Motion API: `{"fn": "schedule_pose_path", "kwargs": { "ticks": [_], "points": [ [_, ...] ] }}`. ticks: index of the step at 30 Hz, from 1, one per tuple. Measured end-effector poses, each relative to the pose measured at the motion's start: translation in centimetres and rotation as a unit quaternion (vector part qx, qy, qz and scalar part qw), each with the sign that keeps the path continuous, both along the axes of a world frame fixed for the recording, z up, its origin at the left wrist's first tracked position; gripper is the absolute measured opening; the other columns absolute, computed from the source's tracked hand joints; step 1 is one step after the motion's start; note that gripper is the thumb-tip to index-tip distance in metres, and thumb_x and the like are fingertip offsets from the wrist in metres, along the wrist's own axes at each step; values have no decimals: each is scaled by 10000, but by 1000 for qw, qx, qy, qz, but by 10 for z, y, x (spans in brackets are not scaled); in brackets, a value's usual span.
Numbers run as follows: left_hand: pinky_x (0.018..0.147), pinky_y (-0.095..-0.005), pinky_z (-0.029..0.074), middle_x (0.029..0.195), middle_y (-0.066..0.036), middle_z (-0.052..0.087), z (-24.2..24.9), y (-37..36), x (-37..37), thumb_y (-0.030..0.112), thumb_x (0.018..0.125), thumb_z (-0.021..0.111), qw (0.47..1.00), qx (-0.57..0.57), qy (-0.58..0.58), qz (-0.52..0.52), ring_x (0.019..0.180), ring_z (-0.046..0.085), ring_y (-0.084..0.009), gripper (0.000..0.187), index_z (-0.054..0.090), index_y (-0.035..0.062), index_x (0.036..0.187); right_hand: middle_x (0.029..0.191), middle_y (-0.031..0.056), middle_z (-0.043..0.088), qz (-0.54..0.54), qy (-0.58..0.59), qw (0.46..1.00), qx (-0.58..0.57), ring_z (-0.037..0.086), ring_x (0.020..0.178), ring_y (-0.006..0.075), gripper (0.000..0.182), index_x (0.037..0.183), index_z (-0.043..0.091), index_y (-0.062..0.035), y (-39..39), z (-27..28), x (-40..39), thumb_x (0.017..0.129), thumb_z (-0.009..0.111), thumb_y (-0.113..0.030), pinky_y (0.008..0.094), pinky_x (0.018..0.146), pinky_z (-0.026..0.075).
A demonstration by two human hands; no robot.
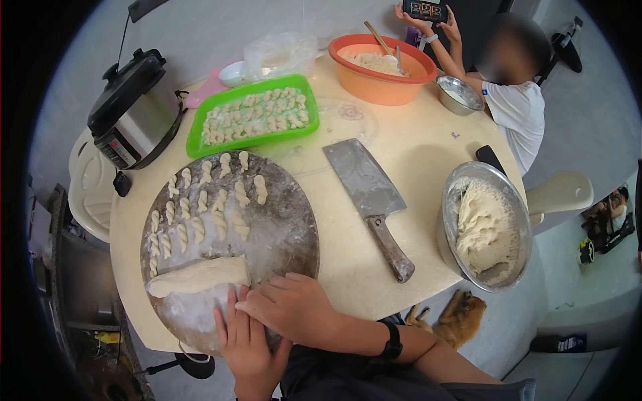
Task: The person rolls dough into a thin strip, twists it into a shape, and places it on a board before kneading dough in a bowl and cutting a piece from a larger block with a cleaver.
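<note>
My left hand [247, 344] lies with its fingers stretched out on the floured round board [294, 227], just below a thick log of dough [200, 276]. Beside it, my right hand [292, 307] has its fingers curled together, and its fingertips meet the left fingers near the log's right end. Whatever those fingertips hold is too small to make out. Several twisted dough pieces [198, 230] stand in rows on the upper left of the board. A cleaver [368, 180] lies on the table to the right of the board.
A green tray [254, 144] of twists is behind the board, beside a pressure cooker [137, 110]. An orange basin [381, 87] and a small metal bowl [460, 95] stand at the back. A metal bowl [485, 230] of dough is right. A person [518, 110] holds a phone; a dog [460, 319] lies below.
</note>
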State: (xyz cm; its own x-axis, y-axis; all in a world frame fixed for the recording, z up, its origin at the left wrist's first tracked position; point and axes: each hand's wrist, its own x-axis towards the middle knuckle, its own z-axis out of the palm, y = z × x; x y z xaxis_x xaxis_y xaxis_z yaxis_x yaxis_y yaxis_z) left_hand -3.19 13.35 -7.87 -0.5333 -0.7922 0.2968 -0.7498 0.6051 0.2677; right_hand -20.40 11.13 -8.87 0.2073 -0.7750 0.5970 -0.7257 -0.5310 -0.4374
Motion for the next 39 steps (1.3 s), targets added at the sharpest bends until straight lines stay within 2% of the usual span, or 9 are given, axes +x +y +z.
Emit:
{"fn": "schedule_pose_path", "kwargs": {
  "ticks": [7, 22, 24, 27, 33, 36, 39],
  "points": [
    [1249, -696, 266, 1515, -278, 575, -2, 0, 0, 283, 797, 877, 1000, -2, 15, 3, 1484, 483, -514, 747, 607, -53, 1408, 999, 32, 721, -27, 15, 1000, -2, 695, 913, 205, 401, 1238, 702, -43, -1, 4, 2, 864, 699, -190, 331, 769, 526],
    [1236, -712, 264, 1520, -251, 586, 3, 3, -4, 257, 779, 883, 1000, 3, 28, 12, 1480, 500, -495, 721, 630, -24, 1392, 1156, 66, 737, -42, -7, 999, -25, 699, 943, 211, 475, 1311, 692, -24, -1, 6, 0, 858, 697, -168, 340, 776, 534],
    [1234, -712, 267, 1515, -252, 591, 0, 2, -1, 254, 778, 885, 999, 6, 29, 14, 1475, 507, -495, 714, 635, -27, 1385, 1153, 63, 740, -41, -12, 999, -27, 702, 950, 214, 468, 1302, 698, -27, -2, 5, 1, 855, 699, -169, 341, 777, 533],
    [1243, -700, 269, 1538, -280, 576, -1, 2, 3, 407, 854, 844, 1000, 5, 7, 6, 1483, 501, -484, 707, 647, -49, 1358, 1146, 60, 745, -39, -11, 999, -22, 705, 951, 220, 449, 1279, 710, -33, -2, 6, 1, 851, 702, -167, 343, 778, 534],
    [1249, -686, 265, 1557, -263, 571, -3, 3, 7, 416, 850, 843, 1000, 5, -14, 0, 1496, 489, -477, 737, 633, -40, 1390, 1113, 52, 742, -26, -16, 999, -39, 704, 933, 224, 390, 1204, 729, -58, 0, 4, -2, 827, 728, -156, 341, 758, 522],
    [1239, -707, 255, 1579, -256, 552, -5, 18, 13, 471, 870, 816, 999, 18, -42, 8, 1512, 458, -498, 781, 608, -42, 1420, 1107, 53, 729, -17, -25, 999, -45, 694, 926, 232, 379, 1173, 730, -66, 1, 6, -8, 803, 763, -141, 346, 750, 511],
    [1233, -745, 221, 1610, -285, 488, -13, 37, 24, 471, 865, 820, 997, 14, -78, 1, 1545, 376, -558, 878, 521, -65, 1494, 1114, 62, 714, -4, -48, 997, -53, 679, 917, 245, 378, 1156, 727, -69, 0, 8, -6, 789, 796, -127, 360, 745, 503]
  ]
}}
